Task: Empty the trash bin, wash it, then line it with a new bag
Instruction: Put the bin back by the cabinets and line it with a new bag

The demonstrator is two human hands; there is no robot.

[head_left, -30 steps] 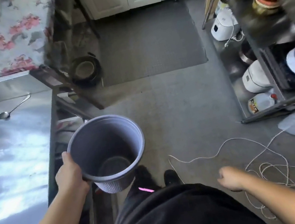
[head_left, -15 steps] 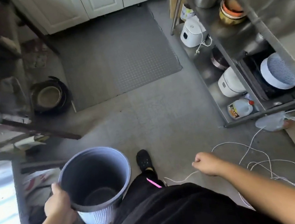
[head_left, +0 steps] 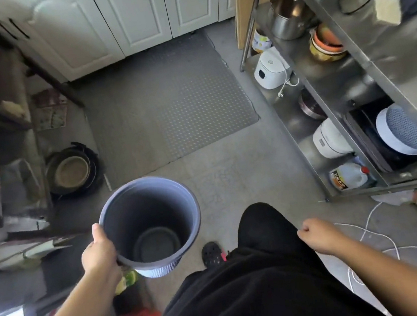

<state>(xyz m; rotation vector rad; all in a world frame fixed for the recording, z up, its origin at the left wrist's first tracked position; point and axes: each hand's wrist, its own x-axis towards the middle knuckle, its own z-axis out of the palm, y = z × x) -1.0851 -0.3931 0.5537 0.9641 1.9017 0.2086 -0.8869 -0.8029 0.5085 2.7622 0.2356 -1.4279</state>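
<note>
A grey-blue plastic trash bin (head_left: 154, 216) with a ribbed outside hangs upright above the floor, empty inside, with no bag in it. My left hand (head_left: 99, 251) grips its near-left rim, thumb over the edge. My right hand (head_left: 315, 234) swings free at my right side with its fingers curled, holding nothing. My black-clad legs and a dark shoe (head_left: 212, 253) show below the bin.
A grey studded mat (head_left: 164, 103) lies before white cabinet doors (head_left: 139, 12). A steel shelf rack (head_left: 352, 105) with rice cookers, pots and a jug lines the right. Dark pans (head_left: 72, 170) sit on the floor at left. A white cord (head_left: 373, 219) loops on the floor at right.
The view has swung right and forward, away from the steel counter. The bin has travelled with my left hand toward the mat; my right hand has swung along beside my leg.
</note>
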